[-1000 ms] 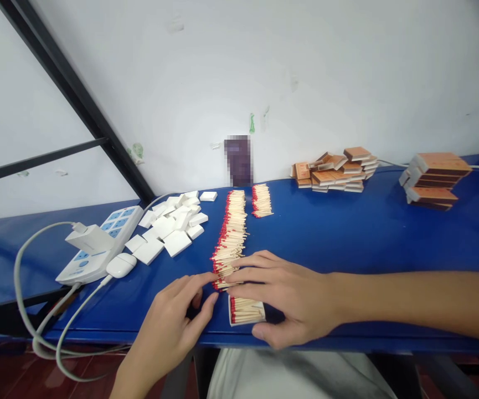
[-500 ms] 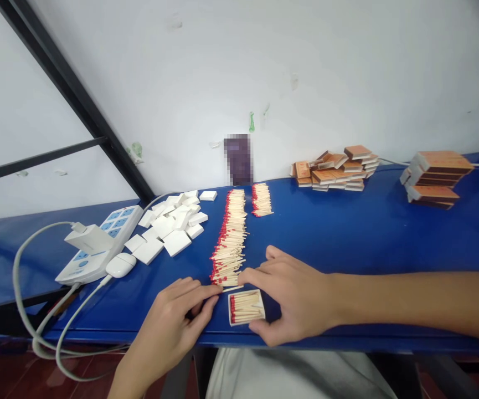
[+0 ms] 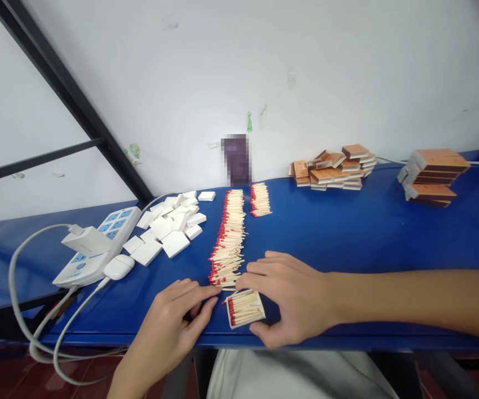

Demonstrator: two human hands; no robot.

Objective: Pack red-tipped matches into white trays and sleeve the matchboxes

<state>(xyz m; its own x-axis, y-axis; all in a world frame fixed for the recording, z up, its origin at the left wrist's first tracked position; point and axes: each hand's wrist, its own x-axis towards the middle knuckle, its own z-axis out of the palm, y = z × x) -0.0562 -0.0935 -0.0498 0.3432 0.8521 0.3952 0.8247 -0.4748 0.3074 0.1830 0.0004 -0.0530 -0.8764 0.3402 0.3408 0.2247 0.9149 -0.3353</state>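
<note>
A small white matchbox tray (image 3: 263, 314) of red-headed matches (image 3: 245, 307) lies tilted near the table's front edge. My right hand (image 3: 284, 296) grips it, thumb at the lower right corner and index finger along the far side. One match head pokes out past the tray's upper left edge. My left hand (image 3: 181, 316) rests on the table left of the tray, fingers bent, thumb and index tips slightly apart. Its index fingertip touches the near end of a long row of matches (image 3: 231, 238), beside a single match lying crosswise.
White trays (image 3: 173, 221) lie piled at left, beside a power strip (image 3: 98, 249), white charging case (image 3: 118, 267) and cables. A shorter match row (image 3: 261, 200) is behind. Orange matchbox sleeves (image 3: 334, 169) are heaped at the back right, with a stack of matchboxes (image 3: 434, 174) farther right.
The tray has turned slightly, and a match now sticks out at its upper left edge. My right index finger has shifted a little left and down. My left hand has hardly moved.
</note>
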